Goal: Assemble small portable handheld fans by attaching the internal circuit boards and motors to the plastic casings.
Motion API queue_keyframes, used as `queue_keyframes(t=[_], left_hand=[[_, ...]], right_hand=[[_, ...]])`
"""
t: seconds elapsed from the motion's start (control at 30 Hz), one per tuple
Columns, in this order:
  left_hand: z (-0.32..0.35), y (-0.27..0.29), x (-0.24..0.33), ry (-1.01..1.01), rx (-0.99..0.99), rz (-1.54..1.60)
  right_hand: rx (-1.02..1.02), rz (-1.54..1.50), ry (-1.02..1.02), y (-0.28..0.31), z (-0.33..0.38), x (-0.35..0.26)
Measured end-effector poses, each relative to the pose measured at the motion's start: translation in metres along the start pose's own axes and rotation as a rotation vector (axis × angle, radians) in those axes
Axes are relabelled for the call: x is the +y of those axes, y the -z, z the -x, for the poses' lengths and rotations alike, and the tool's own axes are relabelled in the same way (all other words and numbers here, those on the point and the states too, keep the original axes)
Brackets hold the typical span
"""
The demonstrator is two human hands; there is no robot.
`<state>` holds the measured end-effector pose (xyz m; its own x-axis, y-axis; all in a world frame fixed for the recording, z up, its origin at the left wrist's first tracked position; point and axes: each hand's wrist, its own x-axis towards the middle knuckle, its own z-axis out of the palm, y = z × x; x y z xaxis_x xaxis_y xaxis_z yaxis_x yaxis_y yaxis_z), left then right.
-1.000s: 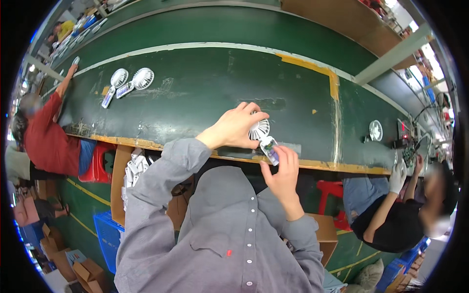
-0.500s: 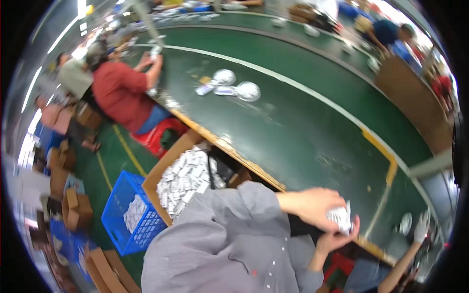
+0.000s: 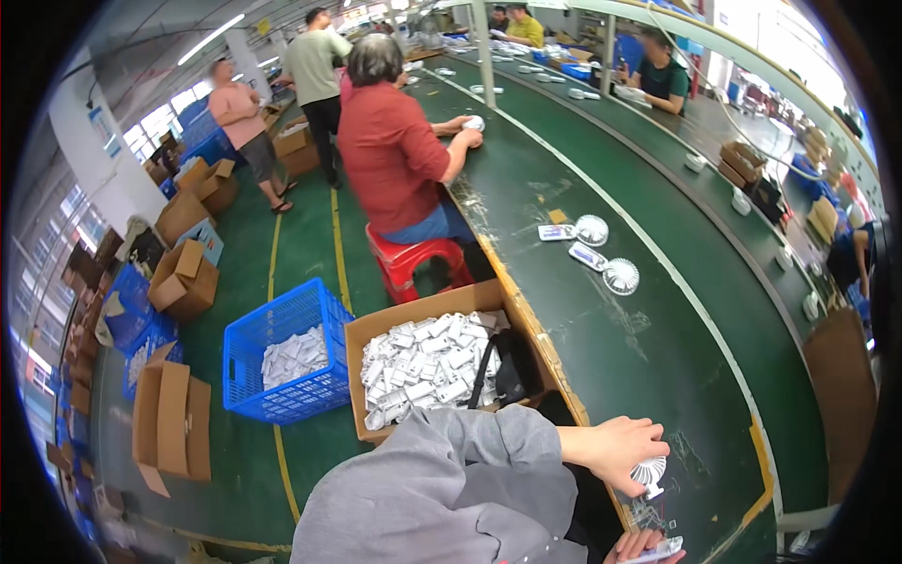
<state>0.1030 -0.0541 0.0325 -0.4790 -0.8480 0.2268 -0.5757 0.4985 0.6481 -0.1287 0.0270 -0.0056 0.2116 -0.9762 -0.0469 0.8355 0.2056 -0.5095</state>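
My left hand [image 3: 622, 453] is closed around a white round ribbed fan head [image 3: 648, 470], just above the green table. A short white stem sticks out below the head. At the lower edge of the picture, partly cut off, my right hand [image 3: 635, 545] grips a flat white piece [image 3: 660, 551], like a fan's handle. A gap shows between the two white parts. Farther along the table lie two small white fans [image 3: 592, 230] [image 3: 620, 276], each with a rectangular handle carrying a purple-blue label.
Left of the table edge stands an open cardboard box [image 3: 352, 376] full of small white parts, a black strap over it. Beside it is a blue crate [image 3: 246, 376] with more. A person in red [image 3: 390, 141] sits on a red stool [image 3: 399, 268] ahead. A conveyor [image 3: 700, 221] runs alongside.
My view has swung left and steadied. My hands, earlier together at one white ribbed object, are now apart, the left with the round head and the right lower down with the flat piece.
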Motion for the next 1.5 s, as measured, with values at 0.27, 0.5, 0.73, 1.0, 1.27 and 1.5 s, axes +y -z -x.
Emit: queue_keyframes(t=[0.27, 0.5, 0.73, 1.0, 1.27, 1.5], left_hand=[[0.026, -0.004, -0.022, -0.084, 0.047, 0.023], [0.031, -0.035, 0.031, -0.508, 0.095, 0.565], [0.041, -0.032, 0.054, -0.477, 0.052, 0.486], [0.045, -0.043, 0.063, -0.345, 0.127, 0.419], [0.050, -0.043, 0.060, -0.306, 0.162, 0.459], [0.052, -0.055, 0.055, -0.271, 0.174, 0.672]], right_hand=[[0.040, 0.253, -0.138, 0.009, -0.001, 0.003], [0.008, 0.620, -0.248, -0.024, 0.003, -0.009], [-0.062, 0.580, -0.431, -0.004, 0.021, -0.017], [-0.048, 0.762, -0.309, -0.019, 0.025, -0.009], [0.129, 0.660, -0.178, 0.023, 0.038, -0.001], [0.076, 0.585, -0.191, -0.012, 0.036, -0.002]])
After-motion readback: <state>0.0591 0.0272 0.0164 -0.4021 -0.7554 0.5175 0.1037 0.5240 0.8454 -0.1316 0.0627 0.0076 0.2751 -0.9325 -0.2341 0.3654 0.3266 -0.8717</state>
